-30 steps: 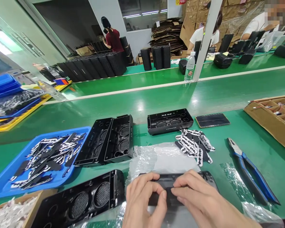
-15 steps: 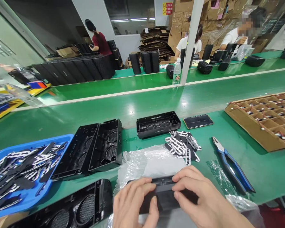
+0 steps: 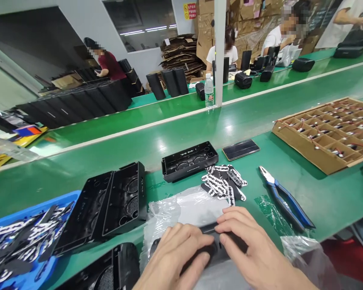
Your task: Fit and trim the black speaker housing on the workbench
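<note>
Both grips press on a smooth black plastic housing (image 3: 211,245) lying on a crinkled clear bag (image 3: 181,211): left hand (image 3: 175,257) and right hand (image 3: 251,249) lie flat, fingers curled over its top edge, thumbs meeting; beyond them, patterned black-and-white strips (image 3: 224,183) on the glossy green desk (image 3: 326,193)

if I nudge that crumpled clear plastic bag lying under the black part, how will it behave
The crumpled clear plastic bag looks thin and wrinkled, so it would probably flop and bunch up rather than slide whole. It seems very light. The left hand and right hand press the flat black plastic part down on it, so that end would likely stay pinned.
</note>
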Tool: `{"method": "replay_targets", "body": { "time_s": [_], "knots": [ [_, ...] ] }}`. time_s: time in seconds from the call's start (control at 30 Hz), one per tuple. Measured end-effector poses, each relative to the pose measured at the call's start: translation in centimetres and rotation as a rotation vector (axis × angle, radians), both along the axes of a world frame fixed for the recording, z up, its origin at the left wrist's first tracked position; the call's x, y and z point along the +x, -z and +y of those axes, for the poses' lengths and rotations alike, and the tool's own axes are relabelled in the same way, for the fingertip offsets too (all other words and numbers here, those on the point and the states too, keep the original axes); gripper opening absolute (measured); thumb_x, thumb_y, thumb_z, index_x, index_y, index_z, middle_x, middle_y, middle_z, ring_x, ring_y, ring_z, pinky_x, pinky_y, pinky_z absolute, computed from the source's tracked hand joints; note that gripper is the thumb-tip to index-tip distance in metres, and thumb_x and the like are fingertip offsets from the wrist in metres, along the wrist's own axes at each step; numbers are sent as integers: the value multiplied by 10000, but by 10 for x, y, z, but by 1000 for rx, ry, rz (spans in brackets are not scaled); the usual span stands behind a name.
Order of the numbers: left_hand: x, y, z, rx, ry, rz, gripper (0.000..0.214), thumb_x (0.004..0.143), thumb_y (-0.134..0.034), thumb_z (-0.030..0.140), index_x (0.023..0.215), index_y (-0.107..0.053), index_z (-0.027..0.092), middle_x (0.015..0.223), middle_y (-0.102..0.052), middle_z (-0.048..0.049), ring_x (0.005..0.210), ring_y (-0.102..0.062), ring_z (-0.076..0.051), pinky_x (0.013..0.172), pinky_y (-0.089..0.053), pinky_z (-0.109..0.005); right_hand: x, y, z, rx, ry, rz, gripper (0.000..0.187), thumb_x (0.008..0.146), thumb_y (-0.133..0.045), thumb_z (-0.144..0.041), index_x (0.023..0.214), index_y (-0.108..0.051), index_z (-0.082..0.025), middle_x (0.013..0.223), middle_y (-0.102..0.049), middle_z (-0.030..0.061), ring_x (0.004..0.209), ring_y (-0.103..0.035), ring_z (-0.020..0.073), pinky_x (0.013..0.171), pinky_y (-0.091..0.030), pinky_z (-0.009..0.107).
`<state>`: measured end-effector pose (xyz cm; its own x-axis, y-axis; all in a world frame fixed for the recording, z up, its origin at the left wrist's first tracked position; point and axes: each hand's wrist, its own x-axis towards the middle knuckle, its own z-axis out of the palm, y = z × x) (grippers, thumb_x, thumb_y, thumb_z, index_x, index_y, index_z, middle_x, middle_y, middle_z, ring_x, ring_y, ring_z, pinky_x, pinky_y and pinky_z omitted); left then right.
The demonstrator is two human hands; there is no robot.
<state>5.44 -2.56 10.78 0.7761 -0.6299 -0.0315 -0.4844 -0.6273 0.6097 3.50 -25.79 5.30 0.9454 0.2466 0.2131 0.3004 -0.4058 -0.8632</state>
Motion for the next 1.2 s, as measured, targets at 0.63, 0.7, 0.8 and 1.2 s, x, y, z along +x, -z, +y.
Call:
{"method": "replay_targets", "body": {
  "time_s": [0.63, 0.7, 0.8, 1.2],
  "knots": [
    [49, -24, -22, 195, 286, 406, 195, 1127, -397, 275, 1103, -589, 259, 1090, -579, -8, 1087, -546, -167, 1061, -457, -282, 3, -3, -5, 121, -25, -84, 228, 962, -539, -24, 1045, -686, -178, 1055, -686, 67, 1125, -593, 200, 1040, -528, 366],
    [49, -24, -22, 197, 294, 413, 207, 1131, -382, 275, 1089, -584, 256, 1074, -577, -7, 1064, -547, -166, 1051, -464, -279, 3, -4, -6, 118, -24, -80, 225, 966, -536, -26, 1036, -687, -177, 1050, -688, 65, 1114, -598, 194, 1031, -532, 355],
    [48, -25, -21, 212, 326, 361, 175, 1119, -418, 247, 1112, -592, 264, 1107, -605, -13, 1116, -560, -176, 1127, -434, -316, 3, -4, -5, 120, -23, -83, 215, 971, -537, -35, 1030, -687, -178, 1055, -691, 65, 1126, -599, 193, 1052, -523, 354],
    [7, 13, -7, 170, 165, -101, 125, 1071, -534, 155, 1060, -612, 251, 1010, -725, 21, 902, -677, -142, 870, -548, -246, 5, 3, -2, 135, 27, -117, 255, 935, -540, -53, 1075, -642, -241, 1053, -701, 11, 1140, -597, 178, 1009, -531, 323]
  ]
}}
